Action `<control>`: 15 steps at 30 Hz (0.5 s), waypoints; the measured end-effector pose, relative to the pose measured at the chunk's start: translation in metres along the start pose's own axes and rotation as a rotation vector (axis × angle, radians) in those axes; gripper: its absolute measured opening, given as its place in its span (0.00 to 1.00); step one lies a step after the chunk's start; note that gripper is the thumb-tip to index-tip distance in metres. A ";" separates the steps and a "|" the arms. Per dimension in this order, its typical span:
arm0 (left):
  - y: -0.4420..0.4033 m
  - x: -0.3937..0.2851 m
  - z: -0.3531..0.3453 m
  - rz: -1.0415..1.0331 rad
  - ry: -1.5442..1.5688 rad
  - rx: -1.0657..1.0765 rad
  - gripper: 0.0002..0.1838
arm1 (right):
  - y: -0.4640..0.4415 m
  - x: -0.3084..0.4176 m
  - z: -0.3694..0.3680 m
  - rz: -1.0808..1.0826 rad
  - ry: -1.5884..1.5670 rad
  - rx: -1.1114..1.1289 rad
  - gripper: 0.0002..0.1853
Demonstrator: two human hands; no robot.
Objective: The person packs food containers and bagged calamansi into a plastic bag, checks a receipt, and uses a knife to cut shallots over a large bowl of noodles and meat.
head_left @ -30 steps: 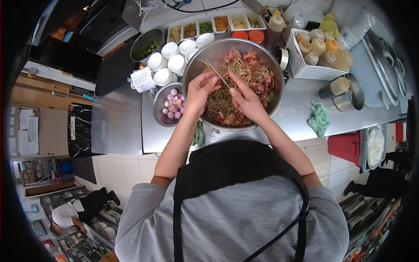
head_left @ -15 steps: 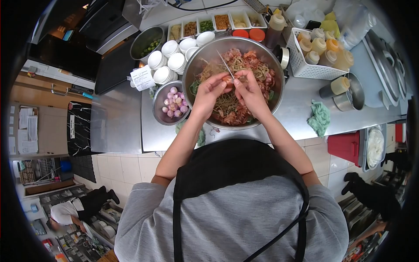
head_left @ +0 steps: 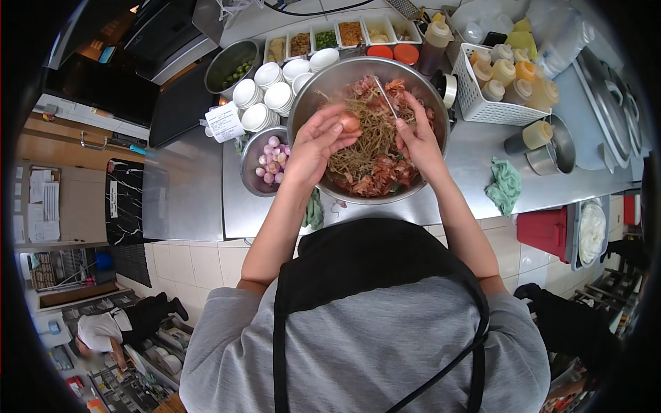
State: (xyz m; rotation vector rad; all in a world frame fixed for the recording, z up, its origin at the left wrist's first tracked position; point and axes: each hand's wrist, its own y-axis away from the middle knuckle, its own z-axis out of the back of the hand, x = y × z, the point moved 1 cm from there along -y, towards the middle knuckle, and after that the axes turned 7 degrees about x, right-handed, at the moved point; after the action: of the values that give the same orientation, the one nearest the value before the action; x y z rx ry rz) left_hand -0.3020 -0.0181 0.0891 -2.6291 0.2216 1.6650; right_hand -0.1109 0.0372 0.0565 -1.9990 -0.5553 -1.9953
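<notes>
resting at the fingertips of the left hand (head_left: 317, 141), the onion (head_left: 350, 122) was over the left half of the bowl (head_left: 323, 86), above the brownish peels (head_left: 372, 168) heaped inside. the fingers curved loosely behind it and the thumb lay along the near side, so that hand was grasping it lightly; how firmly could not be told. the right hand (head_left: 420, 144) was over the right half, clasped on the knife (head_left: 385, 98), its handle mostly hidden by the palm and its forefinger raised beside the blade.

the relation that counted was between blade and onion. the knife's long axis ran slantwise, from the right hand away from the person and a little to the left, with its tip toward the far wall. the onion lay to the left of the blade, about level with the handle end, nearer the person than the tip, and well apart from the steel. the left hand was touching it; the right was across a gap of peels. the onion looked roundish, and which way its own long axis ran could not be made out.

to the left of the bowl, beside the left wrist, stood a small bowl (head_left: 251, 180) of pale purple bulbs (head_left: 270, 160). white cups (head_left: 279, 98) were stacked just beyond it.
</notes>
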 end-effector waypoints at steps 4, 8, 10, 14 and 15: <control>0.000 -0.004 -0.010 0.008 0.073 0.017 0.17 | 0.016 0.025 -0.011 0.079 -0.039 0.157 0.27; 0.000 0.000 -0.014 -0.053 0.040 -0.005 0.16 | 0.030 0.033 -0.027 0.040 -0.089 0.310 0.25; 0.000 0.002 -0.012 -0.068 0.022 -0.013 0.16 | 0.034 0.040 -0.032 0.038 -0.124 0.323 0.23; 0.001 0.002 -0.012 -0.098 -0.028 -0.005 0.15 | 0.029 0.032 -0.023 -0.023 -0.297 0.364 0.22; 0.002 0.001 -0.013 -0.081 -0.034 -0.012 0.15 | 0.028 0.030 -0.021 -0.018 -0.299 0.374 0.22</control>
State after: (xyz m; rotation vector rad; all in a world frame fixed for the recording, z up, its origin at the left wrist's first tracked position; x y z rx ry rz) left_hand -0.2899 -0.0209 0.0940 -2.5787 0.1031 1.6884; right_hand -0.1180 0.0049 0.0895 -2.0588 -0.9365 -1.4686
